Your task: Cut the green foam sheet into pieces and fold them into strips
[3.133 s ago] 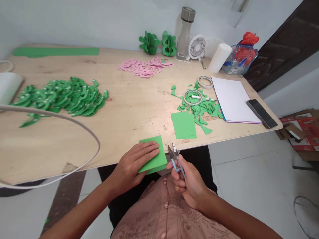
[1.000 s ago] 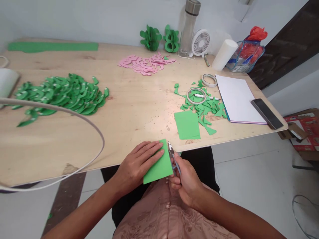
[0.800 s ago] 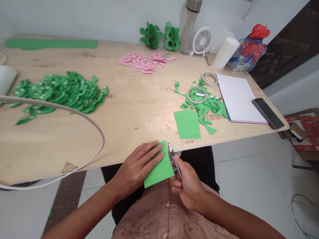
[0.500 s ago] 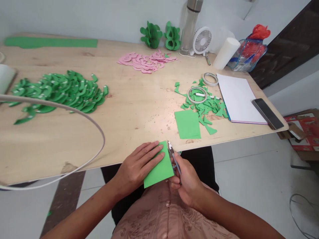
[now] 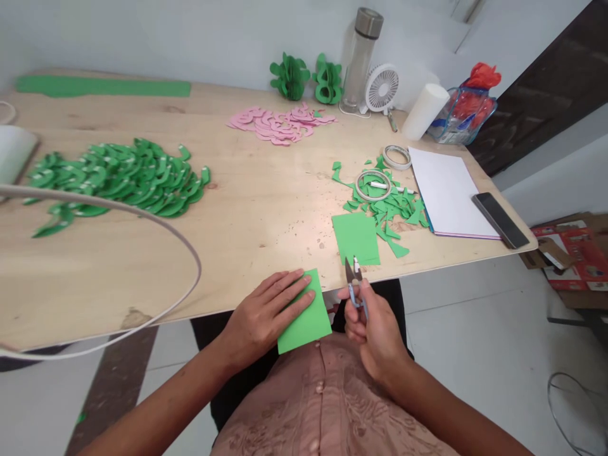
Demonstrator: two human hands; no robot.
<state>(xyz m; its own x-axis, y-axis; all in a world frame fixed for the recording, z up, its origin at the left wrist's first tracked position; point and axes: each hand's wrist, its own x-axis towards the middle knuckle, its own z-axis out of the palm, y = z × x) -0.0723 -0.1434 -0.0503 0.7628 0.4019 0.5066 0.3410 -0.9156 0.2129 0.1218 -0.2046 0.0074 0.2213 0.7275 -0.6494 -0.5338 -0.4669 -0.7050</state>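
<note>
My left hand (image 5: 263, 315) holds a folded-looking green paper piece (image 5: 311, 316) at the table's front edge, fingers lying on top and thumb hidden. Part of the paper overhangs the edge. To its right, my right hand (image 5: 375, 326) grips scissors (image 5: 354, 288) with grey-blue handles. Their blades are apart and point away from me; one blade looks white near the tip. The scissors are clear of the held paper. Just beyond their points a green paper square (image 5: 356, 237) lies on the table.
Green offcuts (image 5: 396, 212), tape rolls (image 5: 373, 185) and white sheets (image 5: 446, 190) lie right, beside a phone (image 5: 500, 219). Pink cutouts (image 5: 285, 123), a bottle (image 5: 356, 69) and a fan (image 5: 381, 88) stand farther back. Left are piled green pieces (image 5: 128, 177) and a white cable (image 5: 180, 237).
My right hand has moved the scissors right and slightly up, away from the held paper's edge, and their blades have spread. My left hand keeps the paper in nearly the same place.
</note>
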